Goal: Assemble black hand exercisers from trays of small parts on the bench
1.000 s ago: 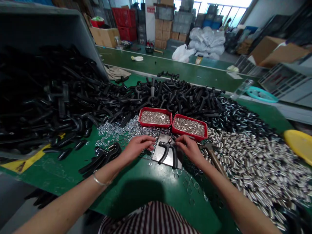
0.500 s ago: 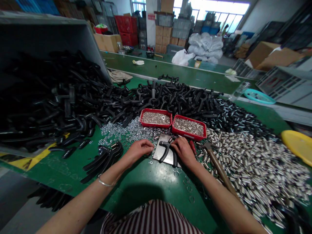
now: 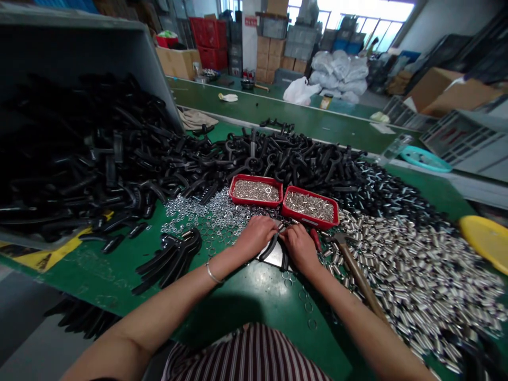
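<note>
My left hand (image 3: 257, 236) reaches over a small steel plate (image 3: 274, 259), its fingertips pinched together at the upper end of a black curved handle (image 3: 270, 247). What lies between those fingertips is too small to make out. My right hand (image 3: 302, 245) is closed beside it, its fingers on the top of a second black handle (image 3: 284, 260) whose lower end sticks out below. The fingertips of both hands almost meet. Just behind them stand two red trays, the left one (image 3: 230, 198) with tiny metal bits and a ring, the right one (image 3: 337, 216) with small pins.
Loose metal rings (image 3: 198, 211) spread left of the plate. Right of my hand lie a hammer (image 3: 359, 275) and a heap of metal sleeves (image 3: 413, 264). Black handles (image 3: 166, 259) are stacked at left; more pile out of a grey bin (image 3: 159, 69). A yellow lid (image 3: 482, 238) sits far right.
My left hand has moved right, from beside the plate to over it, and now meets the black handle near my right hand. My right hand has barely shifted. The view has tilted slightly.
</note>
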Demonstrator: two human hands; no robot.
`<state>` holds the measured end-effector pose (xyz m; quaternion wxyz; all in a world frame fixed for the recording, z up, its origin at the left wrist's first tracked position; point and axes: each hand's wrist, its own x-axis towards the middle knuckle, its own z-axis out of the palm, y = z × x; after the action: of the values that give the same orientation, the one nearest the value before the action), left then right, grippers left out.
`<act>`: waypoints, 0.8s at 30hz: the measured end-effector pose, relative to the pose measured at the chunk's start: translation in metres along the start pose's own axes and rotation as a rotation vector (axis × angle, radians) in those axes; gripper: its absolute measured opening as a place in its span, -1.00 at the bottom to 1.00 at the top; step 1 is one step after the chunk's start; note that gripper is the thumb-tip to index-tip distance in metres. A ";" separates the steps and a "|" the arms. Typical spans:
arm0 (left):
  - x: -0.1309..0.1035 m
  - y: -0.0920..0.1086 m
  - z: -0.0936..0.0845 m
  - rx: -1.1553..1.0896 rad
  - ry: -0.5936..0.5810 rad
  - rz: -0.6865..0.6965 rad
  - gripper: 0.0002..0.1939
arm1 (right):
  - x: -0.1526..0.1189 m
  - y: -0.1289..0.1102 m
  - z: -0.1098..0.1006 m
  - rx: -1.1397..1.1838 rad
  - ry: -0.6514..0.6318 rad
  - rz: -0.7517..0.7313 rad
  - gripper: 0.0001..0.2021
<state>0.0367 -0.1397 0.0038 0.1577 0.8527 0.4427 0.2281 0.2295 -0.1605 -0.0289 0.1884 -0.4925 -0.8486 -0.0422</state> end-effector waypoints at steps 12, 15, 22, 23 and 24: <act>0.018 0.000 0.020 0.198 -0.021 0.098 -0.81 | -0.009 -0.001 0.007 0.064 0.084 0.114 -0.71; 0.015 -0.002 0.023 0.215 -0.013 0.111 -0.81 | -0.010 -0.003 0.009 0.123 0.094 0.144 -0.71; 0.009 0.001 0.026 0.446 -0.007 0.242 -0.77 | -0.015 0.001 0.001 0.362 0.092 0.161 -0.68; 0.010 0.003 0.026 0.480 -0.021 0.277 -0.77 | -0.020 0.005 -0.003 0.406 0.115 0.201 -0.68; 0.011 0.004 0.025 0.505 -0.035 0.311 -0.77 | -0.026 0.010 -0.008 0.432 0.140 0.250 -0.68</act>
<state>0.0583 -0.1343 -0.0132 -0.0884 0.9265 0.3465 0.1174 0.2519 -0.1789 -0.0322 0.3513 -0.5376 -0.7554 0.1298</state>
